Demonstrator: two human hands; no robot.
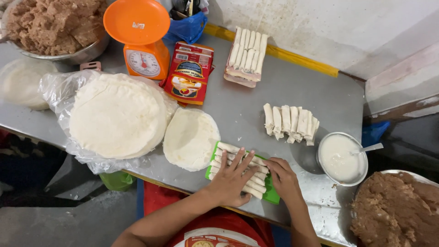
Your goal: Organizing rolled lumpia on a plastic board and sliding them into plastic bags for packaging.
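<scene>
While flat on the rolls [242, 171], both hands, left hand [230, 180] and right hand [284, 179], open-palmed near the table edge [183, 185].

A: List the items on the steel table [292, 82], by clock position from its centre.

B: At 11 o'clock, an orange kitchen scale [139, 39]. Just right of it, a red packet [190, 73]. At 12 o'clock, a stack of pale rolls [247, 56].

A: And at 9 o'clock?

B: A large stack of round wrappers [116, 116] on clear plastic, with a smaller wrapper stack [190, 137] touching its right edge. A third, bagged stack [20, 82] lies at the far left.

A: The right side?

B: At 3 o'clock, a row of rolls [290, 121]. At 4 o'clock, a metal bowl of white liquid [340, 158] with a spoon [370, 148]. Brown minced filling fills a bowl [395, 210] at 5 o'clock and another bowl [55, 25] at 10 o'clock.
</scene>
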